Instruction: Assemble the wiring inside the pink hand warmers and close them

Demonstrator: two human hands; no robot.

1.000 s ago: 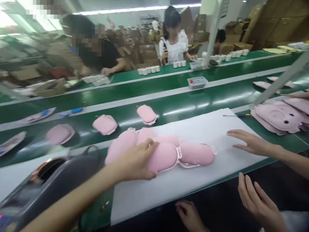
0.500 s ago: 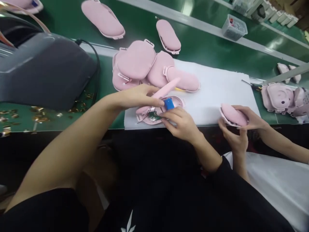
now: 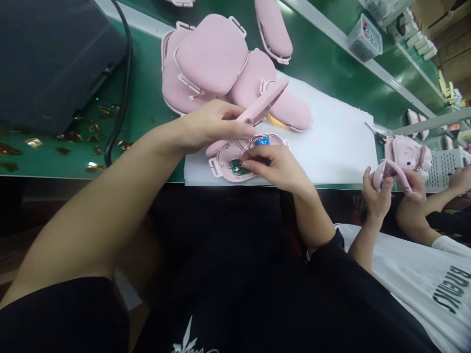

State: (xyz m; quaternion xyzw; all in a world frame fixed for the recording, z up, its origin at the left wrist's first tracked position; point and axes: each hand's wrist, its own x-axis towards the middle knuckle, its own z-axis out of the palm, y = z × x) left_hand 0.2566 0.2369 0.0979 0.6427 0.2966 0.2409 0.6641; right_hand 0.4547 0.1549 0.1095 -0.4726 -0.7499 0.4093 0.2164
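Thumb and index fingertip of the bare right hand [image 3: 281,166] meet at the upper edge of a small green circuit board [image 3: 236,169]; whether they pinch the board or a thin wire cannot be told. The board lies inside an open pink oval plastic base shell [image 3: 222,157], near its left end. A blue rectangular block [image 3: 262,141] lies farther right in the base shell, partly covered by the same hand, which also hides much of the shell's right half. The bare left hand [image 3: 221,125] grips a curved pink lid shell [image 3: 268,100], tilted above the base shell; its thumb presses along the near side, and its other fingers are largely concealed behind the lid. Overlapping pink rounded cases [image 3: 211,54] bound the working area at the rear. A dark grey housing [image 3: 51,59] is cut off at the upper left, with a thick black cable [image 3: 128,63] beside it. The base shell sits close to the front edge of a white sheet [image 3: 342,142]. To its right, a broad flat stretch of sheet extends toward a co-worker's hands [image 3: 378,196].
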